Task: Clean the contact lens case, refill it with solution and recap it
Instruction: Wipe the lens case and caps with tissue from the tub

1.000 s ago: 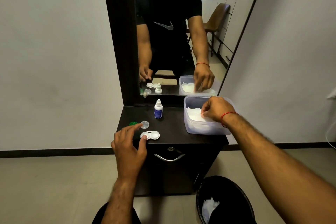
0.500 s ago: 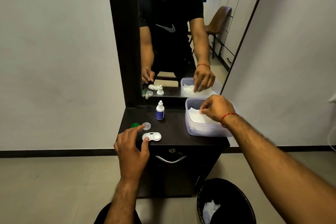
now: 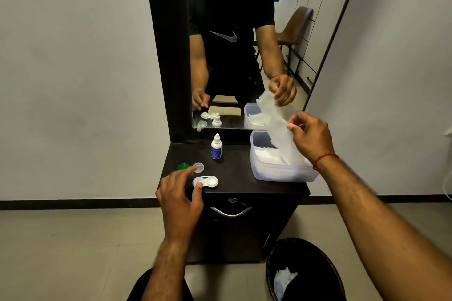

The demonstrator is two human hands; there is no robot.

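The white contact lens case (image 3: 206,181) lies uncapped near the front of the dark cabinet top (image 3: 234,171). My left hand (image 3: 180,200) rests on its left well with the thumb, fingers spread, index finger by the clear cap (image 3: 198,167). A green cap (image 3: 183,166) lies just left of the clear one. The solution bottle (image 3: 216,147), white with a blue label, stands upright behind them. My right hand (image 3: 310,137) pinches a white tissue (image 3: 276,120) and holds it lifted above the clear plastic tissue box (image 3: 281,171).
A mirror (image 3: 234,44) in a dark frame rises behind the cabinet and reflects the scene. A black waste bin (image 3: 305,273) with crumpled tissue inside stands on the floor at the lower right. A drawer handle (image 3: 231,212) sits on the cabinet front.
My right hand has pulled a tissue up out of the box; before, it was reaching down into the box. The left hand has stayed on the lens case.
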